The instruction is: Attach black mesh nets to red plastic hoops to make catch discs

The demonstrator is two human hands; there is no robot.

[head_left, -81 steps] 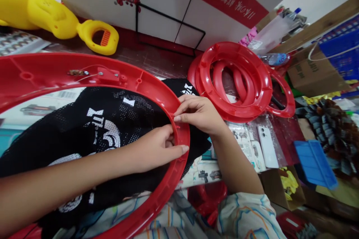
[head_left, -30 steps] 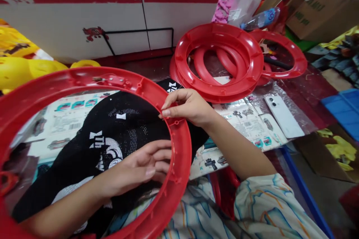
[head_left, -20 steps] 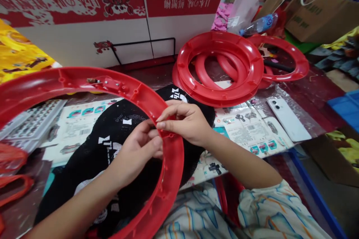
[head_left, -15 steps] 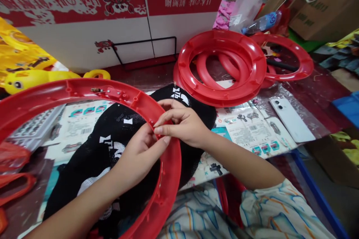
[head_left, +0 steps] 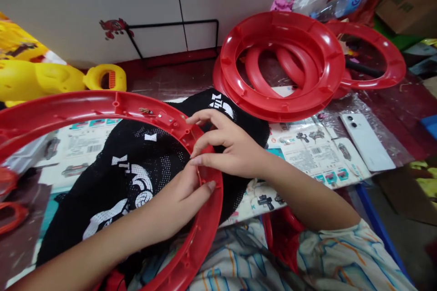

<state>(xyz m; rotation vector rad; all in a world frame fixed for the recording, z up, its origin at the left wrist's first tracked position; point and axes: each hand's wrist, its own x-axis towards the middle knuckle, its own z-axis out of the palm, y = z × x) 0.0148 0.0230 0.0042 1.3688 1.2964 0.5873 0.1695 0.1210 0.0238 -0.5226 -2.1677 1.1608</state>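
A large red plastic ring (head_left: 209, 211) is tilted toward me, its hollow, ribbed side showing. My left hand (head_left: 186, 200) grips its right-hand section, the thumb lying across the channel and the fingers partly hidden inside the ring. Above it, my right hand (head_left: 232, 148) has thumb and a finger pinched together at the inner wall, the index finger stretched along the channel. What the pinch holds is too small to make out; a thin strand runs along the channel there. Small metal bits (head_left: 146, 111) sit in the ring's upper section. Beneath lies black cloth (head_left: 150, 154) with white print.
Several red rings (head_left: 282, 113) are piled at the back right. A white phone (head_left: 368, 143) lies on the right. Behind stands a white carton (head_left: 157, 4) with a black wire frame (head_left: 174, 22). Yellow plastic toy parts (head_left: 44, 77) fill the back left; a bottle (head_left: 348, 2) lies far right.
The view has tipped downward, so the background sits higher. My right index finger has stretched out along the ring, while the thumb stays by the inner wall. My left hand keeps its grip.
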